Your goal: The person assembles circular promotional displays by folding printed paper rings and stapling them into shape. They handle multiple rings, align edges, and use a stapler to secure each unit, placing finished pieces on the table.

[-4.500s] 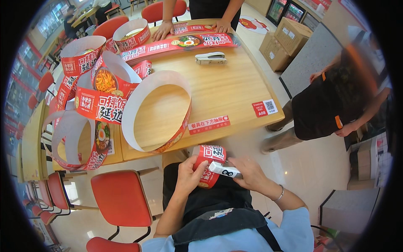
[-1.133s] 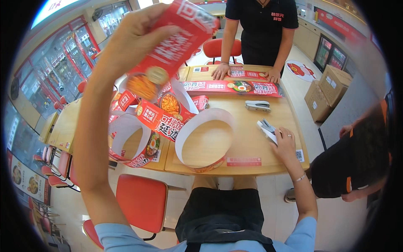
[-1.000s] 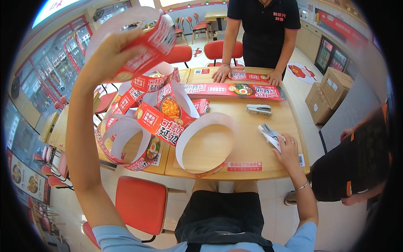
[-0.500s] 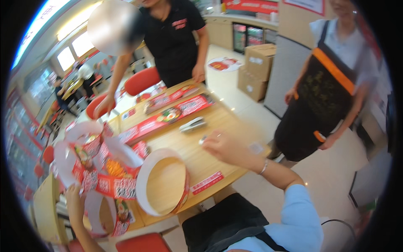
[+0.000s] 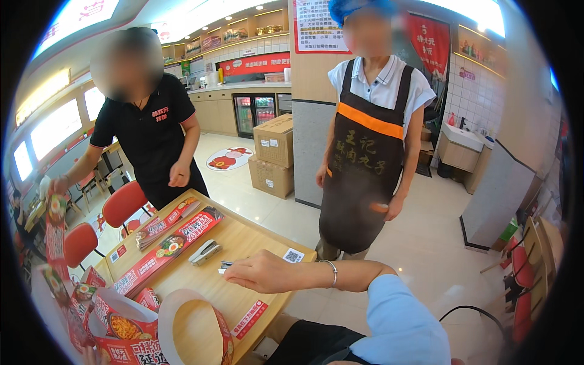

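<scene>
The left hand [image 5: 90, 355] barely shows, its grip hard to tell. Between the hands a paper ring [image 5: 167, 319] stands on its rim, stiff enough to stay open. The right hand's [image 5: 261, 272] fingers curl closed over a white stapler [image 5: 225, 266], seemingly steadying it; just beyond them rests a grey stapler [image 5: 205, 252].

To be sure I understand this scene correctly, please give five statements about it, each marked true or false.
1. The person's right hand covers part of a stapler. True.
2. A second stapler lies on the wooden table. True.
3. Cardboard boxes stand on the table. False; the boxes are stacked on the floor.
4. The right wrist has a bracelet. True.
5. The paper rings are green outside. False; the rings are red outside.
</scene>
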Action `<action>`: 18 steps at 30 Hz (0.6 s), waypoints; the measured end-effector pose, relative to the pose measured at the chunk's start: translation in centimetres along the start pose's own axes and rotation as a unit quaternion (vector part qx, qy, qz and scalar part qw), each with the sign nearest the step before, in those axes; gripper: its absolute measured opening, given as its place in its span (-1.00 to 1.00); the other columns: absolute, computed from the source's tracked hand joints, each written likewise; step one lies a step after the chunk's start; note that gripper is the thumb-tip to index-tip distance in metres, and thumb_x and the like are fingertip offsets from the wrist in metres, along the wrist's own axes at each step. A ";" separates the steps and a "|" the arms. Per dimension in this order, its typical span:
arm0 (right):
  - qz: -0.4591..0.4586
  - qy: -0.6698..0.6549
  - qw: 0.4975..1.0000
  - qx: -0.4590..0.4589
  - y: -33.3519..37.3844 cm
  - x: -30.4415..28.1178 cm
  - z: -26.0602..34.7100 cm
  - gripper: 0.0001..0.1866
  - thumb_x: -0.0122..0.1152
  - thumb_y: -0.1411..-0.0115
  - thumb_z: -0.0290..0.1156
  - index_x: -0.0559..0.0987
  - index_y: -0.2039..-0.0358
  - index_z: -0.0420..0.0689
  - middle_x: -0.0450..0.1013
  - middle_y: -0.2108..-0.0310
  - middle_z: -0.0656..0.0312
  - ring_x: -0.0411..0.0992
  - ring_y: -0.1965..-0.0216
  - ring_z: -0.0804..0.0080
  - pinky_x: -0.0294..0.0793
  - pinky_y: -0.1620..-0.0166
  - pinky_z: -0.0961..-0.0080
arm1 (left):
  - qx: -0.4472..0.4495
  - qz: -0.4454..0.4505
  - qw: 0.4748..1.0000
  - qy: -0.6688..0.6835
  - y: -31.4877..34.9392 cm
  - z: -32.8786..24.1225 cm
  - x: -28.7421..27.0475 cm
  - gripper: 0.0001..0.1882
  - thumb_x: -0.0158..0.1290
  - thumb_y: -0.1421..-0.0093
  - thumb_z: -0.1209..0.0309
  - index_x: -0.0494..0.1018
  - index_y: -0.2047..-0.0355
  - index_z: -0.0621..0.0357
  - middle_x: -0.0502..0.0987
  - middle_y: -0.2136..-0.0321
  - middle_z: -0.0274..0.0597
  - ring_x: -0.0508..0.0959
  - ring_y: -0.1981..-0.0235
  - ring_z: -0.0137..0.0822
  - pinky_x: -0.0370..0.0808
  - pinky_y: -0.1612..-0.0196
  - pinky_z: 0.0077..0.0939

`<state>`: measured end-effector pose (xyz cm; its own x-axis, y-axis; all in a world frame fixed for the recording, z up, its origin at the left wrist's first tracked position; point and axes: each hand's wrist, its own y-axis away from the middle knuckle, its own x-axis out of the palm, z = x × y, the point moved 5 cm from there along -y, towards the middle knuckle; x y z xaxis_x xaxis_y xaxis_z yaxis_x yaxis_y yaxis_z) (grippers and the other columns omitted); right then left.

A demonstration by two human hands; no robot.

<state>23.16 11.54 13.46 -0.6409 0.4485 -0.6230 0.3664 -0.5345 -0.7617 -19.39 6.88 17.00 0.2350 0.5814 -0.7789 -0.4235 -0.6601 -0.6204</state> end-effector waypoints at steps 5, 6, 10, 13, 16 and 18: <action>-0.021 -0.061 0.998 -0.023 -0.3 -2.6 2.9 -0.92 0.13 -0.23 -0.41 0.44 0.34 -0.11 0.37 0.64 0.16 0.39 0.66 0.16 0.33 0.59 0.37 | 0.118 0.037 0.983 0.137 0.1 -10.7 3.3 -0.72 0.07 -0.20 0.47 0.46 0.07 0.25 0.44 0.01 0.11 0.42 -0.08 0.10 0.39 -0.11 -0.11; -0.017 -0.071 0.997 -0.036 -0.5 -2.7 3.5 -0.92 0.12 -0.24 -0.41 0.44 0.34 -0.11 0.35 0.65 0.16 0.38 0.68 0.16 0.32 0.60 0.38 | 0.128 0.057 0.975 0.170 0.2 -12.0 4.6 -0.74 0.04 -0.22 0.49 0.47 0.09 0.28 0.47 0.04 0.10 0.42 -0.07 0.07 0.38 -0.12 -0.14; -0.009 -0.112 0.992 -0.064 -1.5 -5.1 6.8 -0.93 0.13 -0.23 -0.41 0.44 0.34 -0.09 0.38 0.61 0.21 0.38 0.64 0.21 0.31 0.58 0.40 | 0.279 0.061 0.906 0.311 3.6 -18.7 11.2 -0.54 0.08 -0.13 0.30 0.42 -0.05 0.14 0.37 -0.14 0.07 0.34 -0.20 0.02 0.27 -0.22 -0.05; -0.017 -0.130 0.989 -0.067 -0.4 -8.3 7.9 -0.95 0.14 -0.22 -0.42 0.48 0.34 -0.09 0.41 0.56 0.23 0.39 0.61 0.26 0.32 0.55 0.43 | 0.246 0.097 0.833 0.486 2.2 -24.8 12.9 -0.70 0.01 -0.21 0.36 0.49 0.09 0.21 0.38 -0.12 -0.03 0.34 -0.20 -0.04 0.25 -0.23 -0.04; -0.001 -0.242 0.967 -0.084 -1.2 -10.2 9.5 -0.94 0.17 -0.21 -0.44 0.53 0.34 -0.13 0.45 0.51 0.23 0.40 0.58 0.31 0.32 0.54 0.47 | 0.248 0.032 0.864 0.437 2.7 -26.0 15.7 -0.69 0.03 -0.16 0.38 0.49 0.11 0.26 0.39 -0.08 0.01 0.36 -0.16 0.00 0.29 -0.20 -0.05; 0.023 -0.350 0.932 -0.092 -1.3 -11.4 10.3 -0.90 0.19 -0.21 -0.46 0.59 0.33 -0.21 0.46 0.50 0.19 0.40 0.59 0.34 0.31 0.55 0.49 | 0.223 0.021 0.874 0.432 2.1 -26.3 17.0 -0.69 0.02 -0.12 0.45 0.48 0.12 0.29 0.42 -0.03 0.05 0.39 -0.12 0.04 0.32 -0.17 -0.08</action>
<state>23.05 -0.22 23.37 -0.8808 -0.1832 -0.4367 0.4731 -0.3815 -0.7941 6.69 2.89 0.02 0.7019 -0.1429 -0.6977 -0.7013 -0.3096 -0.6421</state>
